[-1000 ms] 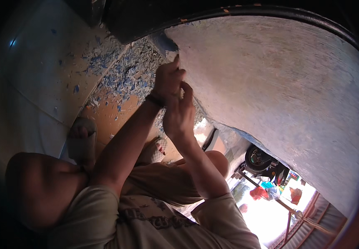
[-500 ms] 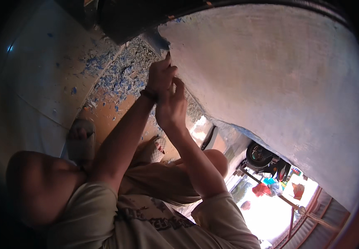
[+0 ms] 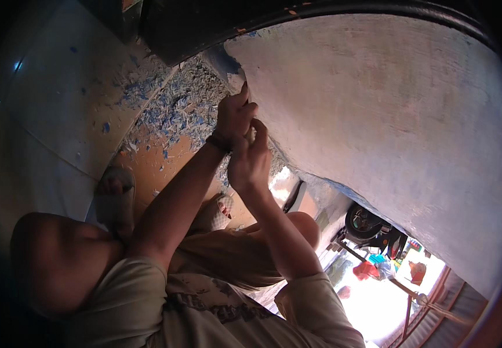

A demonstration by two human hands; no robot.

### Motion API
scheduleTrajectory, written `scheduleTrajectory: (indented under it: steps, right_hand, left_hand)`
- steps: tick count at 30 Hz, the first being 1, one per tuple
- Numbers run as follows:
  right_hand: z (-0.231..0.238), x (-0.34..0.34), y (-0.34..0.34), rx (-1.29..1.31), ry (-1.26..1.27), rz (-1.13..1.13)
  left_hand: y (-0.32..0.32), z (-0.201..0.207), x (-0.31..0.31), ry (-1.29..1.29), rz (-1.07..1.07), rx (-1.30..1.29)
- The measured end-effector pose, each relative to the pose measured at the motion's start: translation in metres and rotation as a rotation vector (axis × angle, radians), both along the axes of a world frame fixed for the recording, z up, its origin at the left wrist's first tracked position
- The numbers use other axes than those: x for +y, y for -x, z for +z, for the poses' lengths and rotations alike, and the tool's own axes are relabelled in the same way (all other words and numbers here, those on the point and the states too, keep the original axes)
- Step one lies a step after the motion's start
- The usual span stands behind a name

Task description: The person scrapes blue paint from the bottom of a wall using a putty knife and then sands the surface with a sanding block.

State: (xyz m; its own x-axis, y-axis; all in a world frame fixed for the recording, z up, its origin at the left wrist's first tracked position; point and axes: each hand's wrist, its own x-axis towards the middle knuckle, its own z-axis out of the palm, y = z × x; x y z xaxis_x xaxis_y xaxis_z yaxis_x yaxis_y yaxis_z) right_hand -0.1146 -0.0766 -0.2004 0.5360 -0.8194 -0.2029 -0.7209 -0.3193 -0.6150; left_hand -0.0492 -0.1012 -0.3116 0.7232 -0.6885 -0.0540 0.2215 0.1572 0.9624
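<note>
Blue paint flakes (image 3: 170,110) litter the floor at ten o'clock, and my sandalled foot (image 3: 115,194) sits low at eight. My left hand (image 3: 235,116) is up at the scraped wall (image 3: 378,116), fingers curled shut at the edge where the blue paint (image 3: 228,61) ends, at twelve o'clock of the hand. My right hand (image 3: 250,162) is touching it from five o'clock, fingers closed. What they grip, I can't tell. A motorbike (image 3: 370,226) shows at four o'clock.
</note>
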Motion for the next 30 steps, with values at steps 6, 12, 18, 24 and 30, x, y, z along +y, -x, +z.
scheduleTrajectory:
  steps: [6,12,18,24,30]
  right_hand:
    - [-0.016,0.005,0.009,0.100,0.049,0.004]
    - [-0.017,0.021,0.001,0.089,0.023,-0.036]
    - [0.003,-0.009,0.026,0.273,0.477,0.450]
    - [0.017,-0.011,0.013,0.105,0.079,0.062]
    - [0.001,-0.005,-0.017,0.113,-0.080,-0.180]
  left_hand:
    - [0.015,-0.015,-0.001,-0.032,-0.056,0.064]
    - [0.017,-0.027,0.008,0.026,-0.129,-0.039]
    - [0.029,0.022,0.001,0.015,0.131,0.229]
    - [0.031,0.028,0.001,0.070,0.097,0.250]
    - [0.004,-0.009,0.000,-0.008,0.058,0.057]
